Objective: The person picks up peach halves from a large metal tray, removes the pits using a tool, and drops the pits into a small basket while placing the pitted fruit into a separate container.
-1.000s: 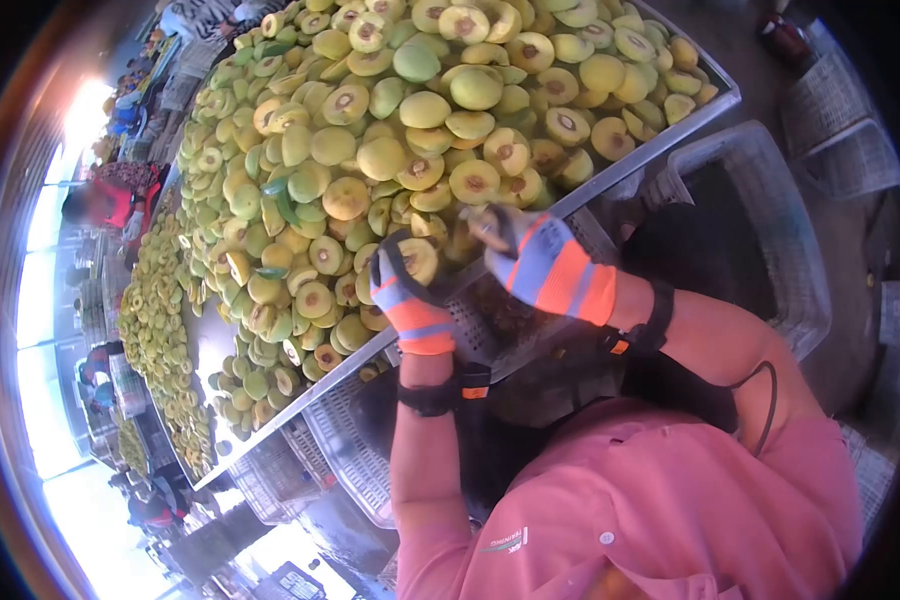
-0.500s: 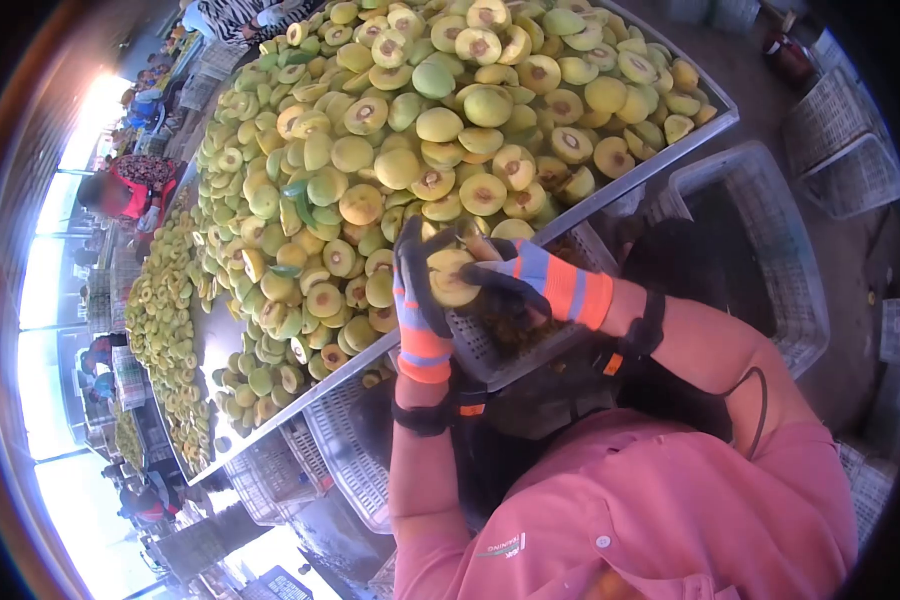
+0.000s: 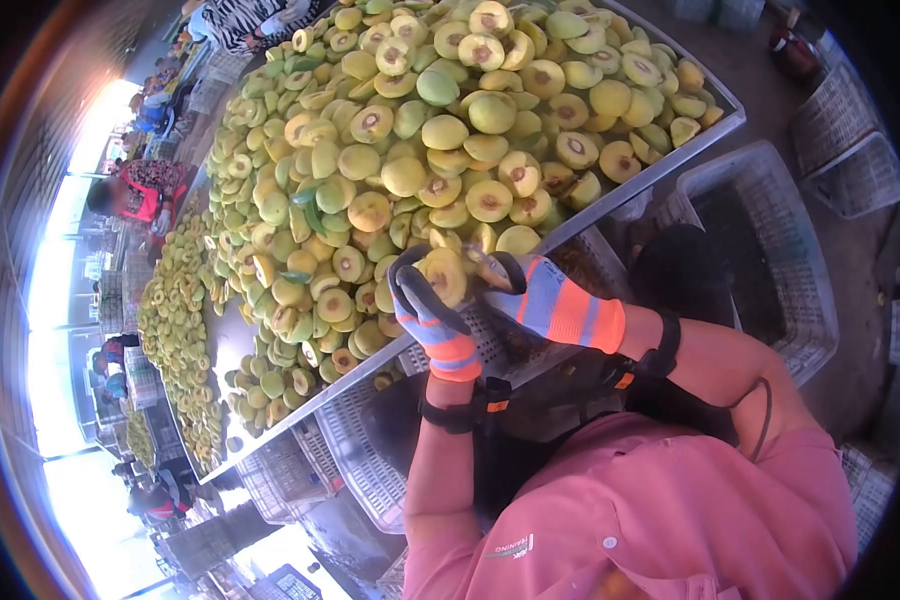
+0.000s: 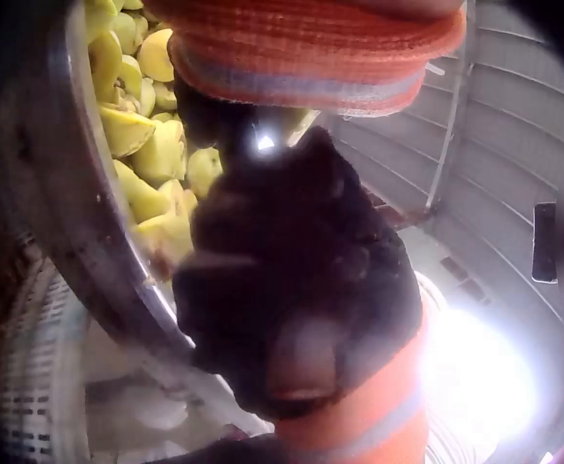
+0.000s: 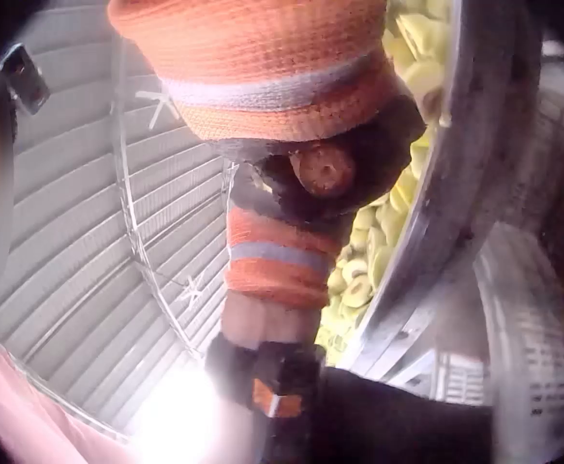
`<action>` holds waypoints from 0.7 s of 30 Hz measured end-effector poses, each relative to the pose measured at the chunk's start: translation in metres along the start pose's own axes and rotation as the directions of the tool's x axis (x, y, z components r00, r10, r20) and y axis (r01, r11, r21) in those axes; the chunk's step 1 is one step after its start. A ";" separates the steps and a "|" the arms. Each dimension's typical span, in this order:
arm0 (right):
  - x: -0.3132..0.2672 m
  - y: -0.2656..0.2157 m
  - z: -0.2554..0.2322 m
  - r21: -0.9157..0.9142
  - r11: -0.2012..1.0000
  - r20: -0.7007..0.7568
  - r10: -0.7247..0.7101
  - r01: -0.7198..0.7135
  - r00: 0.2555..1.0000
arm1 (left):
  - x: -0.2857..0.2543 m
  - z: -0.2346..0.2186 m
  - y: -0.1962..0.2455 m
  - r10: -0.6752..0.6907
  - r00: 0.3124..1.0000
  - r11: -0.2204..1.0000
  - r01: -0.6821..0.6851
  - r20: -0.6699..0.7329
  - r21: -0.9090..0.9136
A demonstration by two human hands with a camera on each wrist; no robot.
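Both hands wear orange and blue-grey gloves with dark palms. The left hand [image 3: 433, 313] holds a halved yellow-green fruit [image 3: 444, 277], cut face up, over the edge of the heap. Close to its right, the right hand [image 3: 553, 302] curls round a tool with a brown handle, whose round end [image 5: 326, 169] shows in the right wrist view. The tool's tip lies near the fruit; whether it touches cannot be told. In the left wrist view the dark glove [image 4: 296, 261] hides the fruit.
A metal-rimmed table [image 3: 660, 165] carries a large heap of halved fruit [image 3: 370, 125]. Below its edge are a white crate [image 3: 365, 450] and a crate of scraps. A grey crate [image 3: 815, 290] stands at the right. Another person [image 3: 140, 195] is at the far left.
The hands came together around the halved fruit, then drew slightly apart, with the fruit staying in the left hand. The head view has shifted slightly.
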State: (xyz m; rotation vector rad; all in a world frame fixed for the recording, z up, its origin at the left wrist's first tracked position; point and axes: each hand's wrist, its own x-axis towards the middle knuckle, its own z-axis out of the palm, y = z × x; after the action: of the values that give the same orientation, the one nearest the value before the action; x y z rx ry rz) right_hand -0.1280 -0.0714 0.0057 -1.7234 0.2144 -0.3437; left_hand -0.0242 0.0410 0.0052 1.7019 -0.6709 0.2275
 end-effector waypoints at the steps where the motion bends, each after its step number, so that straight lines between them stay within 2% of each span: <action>1: -0.001 0.000 -0.001 -0.082 0.995 0.015 -0.048 0.049 0.999 | -0.002 0.000 -0.001 -0.004 1.000 1.000 0.004 0.002 -0.025; 3: -0.002 0.024 0.012 -0.146 0.988 0.016 -0.042 0.044 0.999 | -0.005 0.001 -0.002 -0.037 0.999 0.996 0.038 0.017 -0.086; 7: -0.001 0.036 0.015 -0.168 0.982 0.061 0.100 -0.089 0.993 | -0.005 0.003 -0.004 -0.132 0.989 0.983 0.138 0.060 -0.119; 9: 0.001 0.038 0.018 -0.192 0.975 0.067 0.131 -0.116 0.989 | -0.008 0.007 -0.001 -0.026 0.999 1.000 0.026 0.040 -0.006; 11: 0.001 0.040 0.018 -0.222 0.972 0.088 0.096 -0.075 0.991 | -0.010 0.010 0.005 -0.222 0.975 0.950 0.223 0.031 -0.220; 12: 0.001 0.042 0.016 -0.239 0.971 0.106 0.045 -0.018 0.993 | -0.012 0.009 0.006 -0.202 0.978 0.959 0.206 0.041 -0.192; 14: 0.001 0.044 0.016 -0.302 0.953 0.097 0.048 -0.017 0.994 | -0.013 0.008 0.008 -0.159 0.985 0.976 0.166 0.063 -0.140; 17: 0.001 0.044 0.017 -0.424 0.898 0.067 0.162 -0.119 0.984 | -0.015 0.009 0.009 -0.070 0.995 0.993 0.077 0.077 -0.084; 20: 0.000 0.018 0.006 -0.519 0.844 0.099 0.214 -0.133 0.972 | -0.016 0.010 0.021 -0.128 0.985 0.978 0.144 0.113 -0.149; 21: 0.000 0.009 0.004 -0.545 0.822 0.082 0.246 -0.163 0.966 | -0.016 0.009 0.020 -0.126 0.984 0.983 0.141 0.125 -0.121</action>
State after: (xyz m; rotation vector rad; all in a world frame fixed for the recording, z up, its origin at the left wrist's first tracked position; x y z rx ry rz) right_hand -0.1266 -0.0695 -0.0038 -2.2458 0.4136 0.0177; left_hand -0.0500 0.0353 0.0111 1.6370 -0.6401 -0.0109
